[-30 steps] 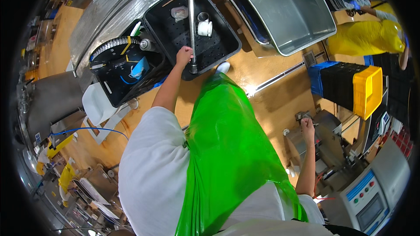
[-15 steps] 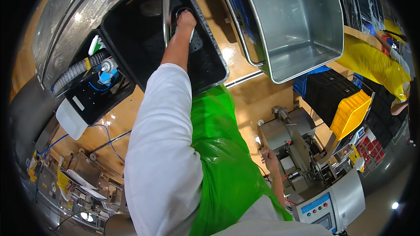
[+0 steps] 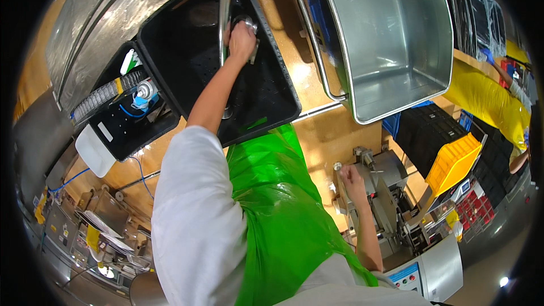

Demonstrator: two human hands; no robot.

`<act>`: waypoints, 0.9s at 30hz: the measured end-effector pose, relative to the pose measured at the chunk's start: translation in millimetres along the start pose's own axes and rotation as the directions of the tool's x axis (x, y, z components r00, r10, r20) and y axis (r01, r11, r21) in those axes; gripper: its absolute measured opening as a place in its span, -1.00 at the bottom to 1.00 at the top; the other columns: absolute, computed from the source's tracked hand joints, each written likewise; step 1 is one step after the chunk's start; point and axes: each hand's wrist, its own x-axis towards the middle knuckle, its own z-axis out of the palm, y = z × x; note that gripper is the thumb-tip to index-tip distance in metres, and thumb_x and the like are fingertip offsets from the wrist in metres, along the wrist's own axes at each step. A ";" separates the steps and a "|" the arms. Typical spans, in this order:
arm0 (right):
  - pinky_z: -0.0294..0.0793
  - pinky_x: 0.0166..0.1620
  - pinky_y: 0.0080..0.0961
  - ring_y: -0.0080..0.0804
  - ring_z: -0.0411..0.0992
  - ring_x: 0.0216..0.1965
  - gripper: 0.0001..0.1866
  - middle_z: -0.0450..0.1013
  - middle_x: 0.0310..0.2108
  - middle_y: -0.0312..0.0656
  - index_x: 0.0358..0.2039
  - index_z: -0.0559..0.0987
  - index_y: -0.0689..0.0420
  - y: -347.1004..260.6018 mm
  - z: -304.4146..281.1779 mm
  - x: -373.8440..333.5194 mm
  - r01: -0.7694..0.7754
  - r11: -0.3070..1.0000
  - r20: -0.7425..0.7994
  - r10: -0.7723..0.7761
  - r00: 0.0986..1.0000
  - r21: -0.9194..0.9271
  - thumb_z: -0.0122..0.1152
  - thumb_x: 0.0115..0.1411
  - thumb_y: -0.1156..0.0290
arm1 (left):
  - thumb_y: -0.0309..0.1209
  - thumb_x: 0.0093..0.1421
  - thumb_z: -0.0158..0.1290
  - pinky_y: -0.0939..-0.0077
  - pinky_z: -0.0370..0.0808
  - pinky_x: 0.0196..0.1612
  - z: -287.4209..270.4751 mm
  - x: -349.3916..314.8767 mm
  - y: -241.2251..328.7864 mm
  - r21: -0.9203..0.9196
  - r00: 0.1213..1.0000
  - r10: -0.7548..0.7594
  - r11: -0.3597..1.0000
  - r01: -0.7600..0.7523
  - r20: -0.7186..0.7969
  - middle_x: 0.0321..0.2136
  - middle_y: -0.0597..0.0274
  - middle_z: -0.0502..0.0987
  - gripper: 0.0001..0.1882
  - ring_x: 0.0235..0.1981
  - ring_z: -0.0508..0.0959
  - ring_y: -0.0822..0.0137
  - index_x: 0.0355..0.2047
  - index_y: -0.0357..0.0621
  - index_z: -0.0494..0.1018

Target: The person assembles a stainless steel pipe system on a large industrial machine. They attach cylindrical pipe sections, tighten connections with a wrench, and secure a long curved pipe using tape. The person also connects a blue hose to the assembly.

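Note:
My left hand (image 3: 242,42) reaches down into a large black plastic bin (image 3: 263,93). Its fingers are closed around a shiny metal part (image 3: 248,21) with a rounded end; the rest of that part is hidden by the hand. Close beside the hand, a long metal tube (image 3: 226,5) runs across the bin from the upper edge. Far from the bin, my right hand (image 3: 352,182) hangs in the air beside a metal machine, fingers loosely bent, with nothing visible in it. A green plastic apron (image 3: 283,204) covers my front.
Right of the bin stands a deep steel tub (image 3: 385,39) with a tubular handle. A smaller black container (image 3: 124,130) holds a ribbed hose. Stacked black crates (image 3: 425,122) and a yellow crate (image 3: 453,164) are at right. Another person's yellow-covered arm (image 3: 487,93) shows at the right edge.
My left hand has drawn slightly nearer inside the bin, and more of the metal part shows. My right hand has risen a little in view. The whole view has shifted slightly.

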 end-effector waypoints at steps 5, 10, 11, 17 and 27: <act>0.41 -0.30 -0.40 -0.33 0.38 -0.45 -0.67 0.43 -0.45 -0.09 -0.20 0.45 0.23 -148.7 11.7 138.2 0.383 0.920 0.052 -0.388 0.920 0.086 0.14 0.29 0.18 | -0.28 0.20 0.04 0.05 0.38 -0.22 -87.0 -70.6 48.6 -0.342 0.977 -0.183 0.916 0.210 0.109 -0.41 -0.28 0.49 -0.70 -0.32 0.49 -0.24 -0.37 -0.36 0.38; 0.40 -0.01 -0.49 -0.42 0.44 -0.10 -0.40 0.48 -0.16 -0.14 -0.03 0.41 0.29 -326.8 90.7 301.6 0.490 0.708 0.025 -0.581 0.814 0.509 0.40 0.09 0.13 | -0.18 0.26 0.09 0.56 0.28 -0.40 -141.8 -153.2 27.3 -0.742 0.890 -0.369 0.510 0.435 0.269 -0.56 0.38 0.40 -0.66 -0.48 0.34 0.53 -0.47 -0.22 0.40; 0.39 0.01 -0.51 -0.40 0.42 -0.06 -0.31 0.45 -0.12 -0.11 0.00 0.38 0.32 -361.2 103.4 324.0 0.426 0.739 0.035 -0.517 0.855 0.521 0.46 0.02 0.11 | -0.18 0.26 0.10 0.62 0.25 -0.41 -166.8 -167.1 30.7 -0.731 0.865 -0.396 0.483 0.481 0.307 -0.55 0.47 0.35 -0.67 -0.47 0.29 0.62 -0.48 -0.18 0.39; 0.38 -0.32 -0.38 -0.37 0.42 -0.38 -0.48 0.47 -0.39 -0.19 -0.25 0.47 0.15 -450.0 152.1 399.4 0.075 0.728 0.289 -0.362 0.886 0.682 0.50 -0.04 0.08 | -0.28 0.11 0.29 0.61 0.36 -0.26 -252.3 -240.3 5.8 -0.783 0.890 -0.423 0.490 0.384 0.172 -0.39 0.42 0.40 -0.60 -0.34 0.38 0.56 -0.18 -0.08 0.31; 0.31 -0.51 -0.57 -0.55 0.33 -0.63 -0.74 0.39 -0.61 -0.30 -0.50 0.50 0.20 -465.9 64.5 166.8 0.311 0.438 -0.077 -0.475 0.876 0.843 0.44 0.02 0.37 | 0.01 0.40 -0.24 0.41 0.65 -0.48 -357.9 -230.4 10.4 -0.993 0.929 -0.362 -0.111 0.033 0.071 -0.17 0.31 0.46 -0.46 -0.27 0.54 0.43 0.23 -0.05 0.23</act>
